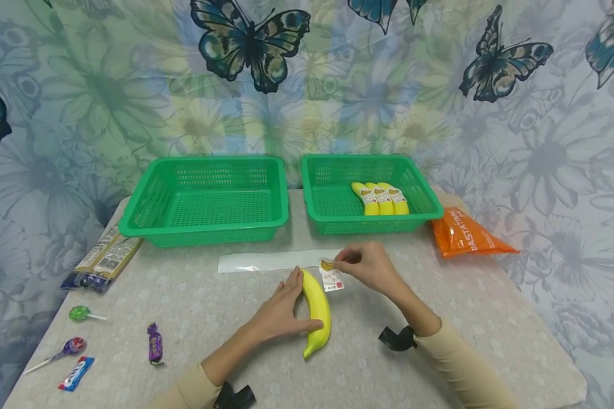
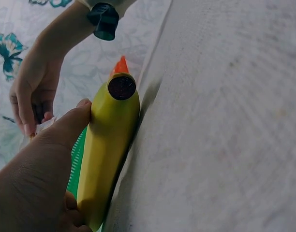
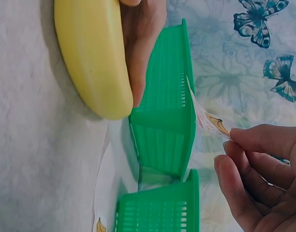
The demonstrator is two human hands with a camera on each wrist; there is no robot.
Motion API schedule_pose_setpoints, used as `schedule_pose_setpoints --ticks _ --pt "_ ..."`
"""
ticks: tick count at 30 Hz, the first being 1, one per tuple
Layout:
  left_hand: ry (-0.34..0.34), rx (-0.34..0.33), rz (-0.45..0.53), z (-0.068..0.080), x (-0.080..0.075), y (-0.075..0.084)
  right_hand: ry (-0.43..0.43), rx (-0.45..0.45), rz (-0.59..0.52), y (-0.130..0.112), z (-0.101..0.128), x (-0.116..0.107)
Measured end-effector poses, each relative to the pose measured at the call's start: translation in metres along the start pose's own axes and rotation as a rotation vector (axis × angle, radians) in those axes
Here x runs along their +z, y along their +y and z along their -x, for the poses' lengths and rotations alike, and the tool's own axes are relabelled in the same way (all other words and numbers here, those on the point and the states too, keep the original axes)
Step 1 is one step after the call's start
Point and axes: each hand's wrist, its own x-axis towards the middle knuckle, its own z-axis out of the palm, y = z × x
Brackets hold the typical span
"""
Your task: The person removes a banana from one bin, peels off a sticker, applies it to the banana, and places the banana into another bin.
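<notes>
A yellow banana (image 1: 316, 312) lies on the table, its stem end towards me. My left hand (image 1: 282, 312) holds it from the left, thumb near the stem end and fingers at the far end. To the right, my right hand (image 1: 369, 266) pinches a white banana sticker (image 1: 331, 278) between thumb and fingertips. In the right wrist view the sticker (image 3: 212, 122) hangs bent from the fingertips, apart from the banana (image 3: 92, 58). Behind the banana lies a white backing strip (image 1: 266, 262); another sticker (image 3: 100, 225) shows on it in the right wrist view.
Several stickered bananas (image 1: 382, 204) lie in the right green basket (image 1: 373, 224); the left green basket (image 1: 204, 236) stands beside it. An orange bag (image 1: 465, 234) is far right. A pasta pack (image 1: 104, 255), lollipops (image 1: 79, 313) and wrapped sweets (image 1: 155, 345) are at left.
</notes>
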Motion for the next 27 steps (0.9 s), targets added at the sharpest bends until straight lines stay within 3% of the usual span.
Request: schedule_pose_setpoints --ticks 13,27 --pt "0.021 0.003 -0.014 0.001 0.002 -0.001 -0.13 0.052 -0.091 0.001 0.004 0.028" --pt "0.04 0.006 -0.037 0.001 0.001 -0.001 -0.165 0.089 -0.122 0.007 0.003 0.041"
